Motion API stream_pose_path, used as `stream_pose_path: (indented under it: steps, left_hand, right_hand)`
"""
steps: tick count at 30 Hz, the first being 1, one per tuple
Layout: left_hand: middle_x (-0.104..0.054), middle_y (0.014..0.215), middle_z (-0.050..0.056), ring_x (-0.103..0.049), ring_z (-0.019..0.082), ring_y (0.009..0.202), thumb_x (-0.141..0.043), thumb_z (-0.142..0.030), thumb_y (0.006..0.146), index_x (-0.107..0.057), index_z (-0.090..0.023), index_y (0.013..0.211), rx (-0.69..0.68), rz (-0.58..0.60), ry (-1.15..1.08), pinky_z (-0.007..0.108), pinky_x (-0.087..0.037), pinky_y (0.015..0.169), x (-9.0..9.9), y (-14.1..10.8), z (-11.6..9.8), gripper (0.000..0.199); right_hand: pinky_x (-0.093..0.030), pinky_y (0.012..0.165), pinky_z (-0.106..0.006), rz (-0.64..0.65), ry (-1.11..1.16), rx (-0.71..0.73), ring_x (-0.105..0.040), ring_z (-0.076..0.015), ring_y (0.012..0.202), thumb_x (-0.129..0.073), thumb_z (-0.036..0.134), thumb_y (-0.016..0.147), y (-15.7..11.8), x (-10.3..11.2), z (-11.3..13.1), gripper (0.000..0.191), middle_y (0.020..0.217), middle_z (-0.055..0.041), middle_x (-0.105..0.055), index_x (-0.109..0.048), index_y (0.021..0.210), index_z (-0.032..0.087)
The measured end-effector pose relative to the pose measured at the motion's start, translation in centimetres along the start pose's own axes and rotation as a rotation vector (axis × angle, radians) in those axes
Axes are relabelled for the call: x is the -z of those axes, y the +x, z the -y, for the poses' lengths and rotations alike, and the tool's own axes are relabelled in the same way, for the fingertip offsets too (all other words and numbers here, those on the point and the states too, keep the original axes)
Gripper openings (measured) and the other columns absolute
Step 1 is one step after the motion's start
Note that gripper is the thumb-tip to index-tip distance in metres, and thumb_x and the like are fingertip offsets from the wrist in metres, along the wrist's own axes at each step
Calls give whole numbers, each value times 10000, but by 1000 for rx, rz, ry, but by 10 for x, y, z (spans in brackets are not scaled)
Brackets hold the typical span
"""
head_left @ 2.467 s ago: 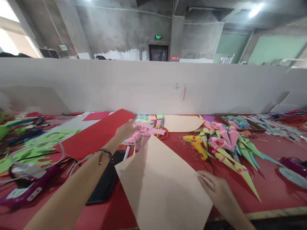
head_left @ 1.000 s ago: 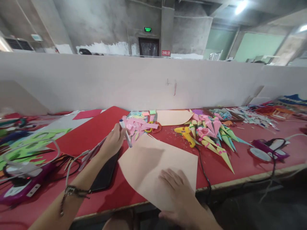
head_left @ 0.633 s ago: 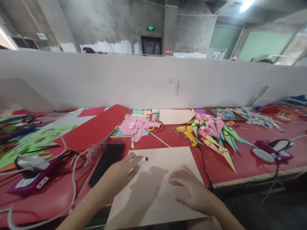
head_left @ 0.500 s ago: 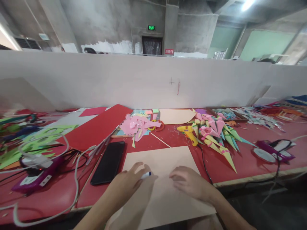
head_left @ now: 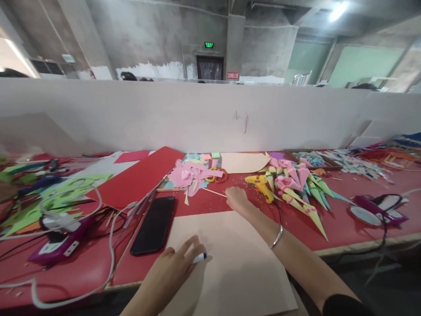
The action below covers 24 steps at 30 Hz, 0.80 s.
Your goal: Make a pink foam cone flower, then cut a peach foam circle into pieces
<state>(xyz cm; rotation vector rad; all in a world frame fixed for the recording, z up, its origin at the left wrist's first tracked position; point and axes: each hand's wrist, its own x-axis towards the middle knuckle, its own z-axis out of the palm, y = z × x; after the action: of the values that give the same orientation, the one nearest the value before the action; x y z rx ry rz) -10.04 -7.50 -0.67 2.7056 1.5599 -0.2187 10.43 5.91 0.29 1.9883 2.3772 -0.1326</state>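
My left hand (head_left: 184, 259) rests over a large beige sheet (head_left: 230, 259), with a white marker with a dark blue end (head_left: 199, 258) held between thumb and fingers. Beyond the sheet's far edge, my right hand (head_left: 236, 198) is closed at the near end of a thin pale stick (head_left: 213, 192); its fingertips are partly hidden. To the right of that hand lies a yellow hot glue gun (head_left: 260, 186). A black phone (head_left: 153, 224) lies left of the sheet.
Pink paper scraps (head_left: 187, 173) and scissors (head_left: 221, 176) lie at the back. Pastel paper cones (head_left: 296, 184) are piled at the right. A red sheet (head_left: 134, 180) and a purple power strip (head_left: 62, 241) with loose cables are on the left. A white partition (head_left: 197, 116) stands behind.
My right hand has moved off the beige sheet, forward to the stick, which has shifted slightly left. My left hand stays on the sheet with the marker.
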Motion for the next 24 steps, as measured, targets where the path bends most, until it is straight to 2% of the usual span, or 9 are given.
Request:
stream_pose_path:
  steps: [5,8,10,13,17,21,24]
  left_hand:
    - [-484,1309,53,-619,205,955,-443,-114,808,-514,-326,1157,-21,-29,22,319,-522,724,0,8,-5,414]
    - [-469,1321,73,-607,222,979,-439,-135,817,-523,-304,1154,5,-54,47,343,-523,724,-2,17,-9,387]
    - [-469,1321,77,-617,227,951,-434,-151,823,-517,-293,1165,36,-72,47,368,-517,736,-4,25,-12,380]
    - [-481,1309,78,-630,224,908,-413,-167,832,-506,-289,1182,67,-114,13,379,-501,755,-5,38,-13,382]
    - [-479,1299,86,-648,197,796,-381,-162,835,-488,-298,1195,98,-158,4,369,-490,735,-5,54,-12,400]
    - [-453,1292,96,-629,204,865,-387,-236,855,-449,-298,1217,95,-201,2,338,-496,696,-2,67,-8,372]
    - [-468,1204,135,-640,162,711,-368,-274,862,-432,-216,1221,161,-239,-104,266,-487,558,4,72,-8,369]
  right_hand:
    - [-492,759,-375,-73,21,44,-583,-177,891,-501,288,863,27,12,5,267,1050,-68,-576,-529,1082,138]
    - [-485,745,-338,-132,54,69,-587,-182,905,-413,196,896,35,18,10,254,1114,-104,-544,-485,1130,127]
    - [-476,735,-314,-166,76,103,-586,-190,930,-359,141,893,32,21,13,291,1185,-137,-492,-440,1172,126]
    - [-462,741,-307,-189,102,180,-581,-200,949,-359,176,883,10,24,16,295,1191,-122,-482,-447,1165,160]
    - [-448,774,-283,-166,137,299,-568,-187,961,-427,242,854,-39,20,11,235,1069,-62,-566,-541,1055,200]
    - [-392,910,-321,-217,282,389,-497,-192,1074,-458,237,839,-78,-9,-9,304,1112,-86,-569,-520,1130,175]
    - [-334,980,-385,-208,316,364,-421,-221,1170,-444,226,838,-92,-32,-25,354,1210,-110,-521,-493,1185,172]
